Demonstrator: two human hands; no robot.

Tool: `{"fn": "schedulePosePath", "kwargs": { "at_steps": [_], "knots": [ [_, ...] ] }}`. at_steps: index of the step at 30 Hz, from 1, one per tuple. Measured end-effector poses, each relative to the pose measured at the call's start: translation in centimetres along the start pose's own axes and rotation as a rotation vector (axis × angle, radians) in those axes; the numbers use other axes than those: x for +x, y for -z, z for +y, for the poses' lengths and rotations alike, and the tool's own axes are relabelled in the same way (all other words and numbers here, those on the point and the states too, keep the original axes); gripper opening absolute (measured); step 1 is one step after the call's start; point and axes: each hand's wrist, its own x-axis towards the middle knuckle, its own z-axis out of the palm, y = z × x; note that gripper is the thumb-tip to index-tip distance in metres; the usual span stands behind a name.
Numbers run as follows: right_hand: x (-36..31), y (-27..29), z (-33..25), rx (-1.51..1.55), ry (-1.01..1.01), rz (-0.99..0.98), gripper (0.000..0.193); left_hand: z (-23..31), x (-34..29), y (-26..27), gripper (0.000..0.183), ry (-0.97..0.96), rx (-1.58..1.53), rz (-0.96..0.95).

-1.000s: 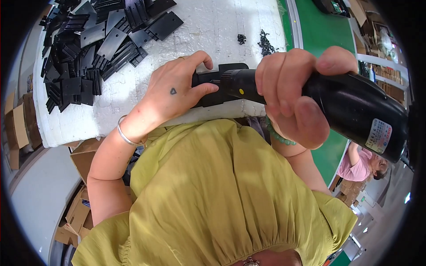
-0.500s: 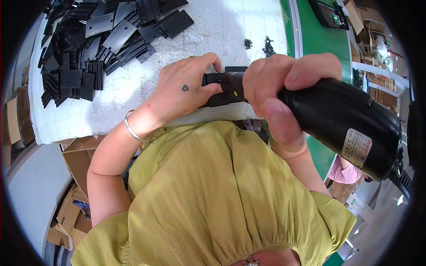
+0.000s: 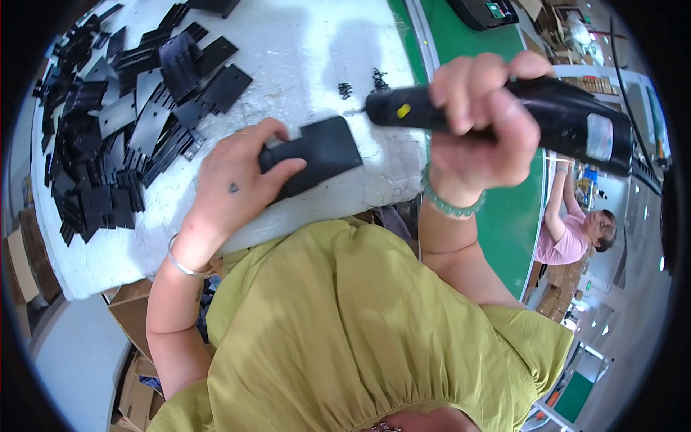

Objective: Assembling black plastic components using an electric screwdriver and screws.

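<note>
Between the thumb and fingers of my left hand point(image 3: 241, 169) is a black flat plastic part point(image 3: 332, 147), its wide plate end pointing right, close above the white work surface. My right hand point(image 3: 486, 119) wraps round a black electric screwdriver point(image 3: 403, 108), raised to the right of the part. Its tip points left and stands apart from the part. Two small clusters of dark screws point(image 3: 379, 79) lie beyond the screwdriver's tip.
A large heap of black plates and brackets point(image 3: 137, 115) covers the left of the white foam-like surface point(image 3: 288, 68). A green table point(image 3: 504, 209) adjoins it on the right, bearing a black device point(image 3: 484, 11). A person in pink point(image 3: 565, 237) is at the far right.
The screwdriver has come off the black part and moved up and right in my right hand. The part is now more exposed and tilted in my left hand. The view has shifted too.
</note>
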Motion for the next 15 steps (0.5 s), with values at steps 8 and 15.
{"fn": "schedulePosePath", "kwargs": {
  "at_steps": [8,15],
  "knots": [
    [0.9,4.4,2.9,-0.150,0.048,0.282,0.028,1.3,0.6,0.3,0.035,-0.374,0.222,0.389],
    [1.1,3.5,4.6,-0.168,-0.024,0.300,0.027,1.9,1.7,-0.8,0.026,-0.409,0.117,0.283]
  ]
}}
